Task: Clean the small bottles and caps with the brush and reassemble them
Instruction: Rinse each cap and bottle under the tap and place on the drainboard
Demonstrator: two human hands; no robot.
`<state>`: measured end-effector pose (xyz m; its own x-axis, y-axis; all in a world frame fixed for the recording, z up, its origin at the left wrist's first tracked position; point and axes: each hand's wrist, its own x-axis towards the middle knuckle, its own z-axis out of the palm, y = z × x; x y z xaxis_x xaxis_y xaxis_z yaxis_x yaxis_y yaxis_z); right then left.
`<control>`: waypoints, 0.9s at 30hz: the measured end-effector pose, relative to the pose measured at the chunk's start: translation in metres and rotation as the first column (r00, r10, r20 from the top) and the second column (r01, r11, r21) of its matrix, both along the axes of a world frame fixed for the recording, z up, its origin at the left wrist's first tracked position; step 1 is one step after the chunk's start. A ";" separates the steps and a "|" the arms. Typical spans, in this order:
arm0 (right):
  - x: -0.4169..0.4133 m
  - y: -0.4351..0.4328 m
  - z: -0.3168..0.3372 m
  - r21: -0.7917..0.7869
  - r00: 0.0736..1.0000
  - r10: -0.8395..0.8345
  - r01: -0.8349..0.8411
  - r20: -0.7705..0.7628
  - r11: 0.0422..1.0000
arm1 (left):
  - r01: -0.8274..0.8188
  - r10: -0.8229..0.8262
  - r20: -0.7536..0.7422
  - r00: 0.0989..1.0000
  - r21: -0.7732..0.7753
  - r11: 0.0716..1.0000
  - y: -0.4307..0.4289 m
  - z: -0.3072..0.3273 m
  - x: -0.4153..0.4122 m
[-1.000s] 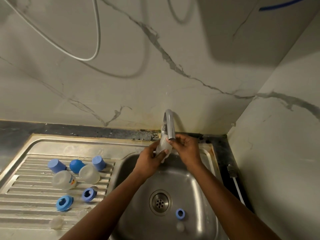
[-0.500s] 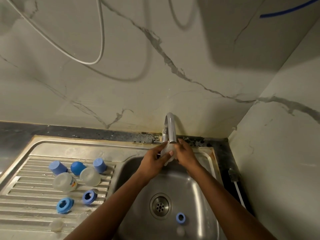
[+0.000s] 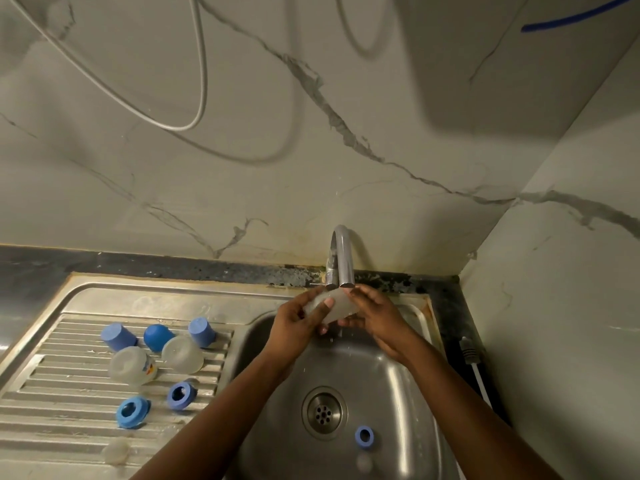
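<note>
- No words, numbers or brand can be read anywhere.
- The clear bottle [image 3: 133, 365] on the draining board [image 3: 52, 386], left of the tap [image 3: 341, 258], carries a small coloured mark, too blurred to read.

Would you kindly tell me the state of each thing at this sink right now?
Translucent small plastic bottle: held under the spout by both hands.
Left hand: grips the bottle.
Right hand: holds its other end.
Chrome tap: flow unclear.
Three blue plastic caps: off, on the ribbed steel drainboard.
Two clear uncapped bottles: resting on the drainboard.
Two blue plastic rings: loose on the drainboard.
Third blue ring: loose in the basin.
</note>
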<state>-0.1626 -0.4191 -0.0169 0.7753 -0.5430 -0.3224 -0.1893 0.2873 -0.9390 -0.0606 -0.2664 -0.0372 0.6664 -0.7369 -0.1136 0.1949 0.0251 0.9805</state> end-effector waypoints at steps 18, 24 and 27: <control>-0.037 -0.017 -0.014 -0.117 0.969 -0.239 0.245 0.058 0.963 | -0.001 -0.015 0.070 0.997 0.234 0.972 -0.053 0.011 -0.013; -0.052 -0.019 -0.016 -0.101 0.989 -0.075 0.088 0.125 0.991 | 0.003 0.069 -0.306 0.950 0.229 0.973 -0.049 0.011 -0.012; -0.055 -0.020 -0.019 -0.060 0.984 -0.070 0.081 0.165 0.995 | 0.009 0.033 -0.217 0.976 0.188 0.982 -0.048 0.012 -0.014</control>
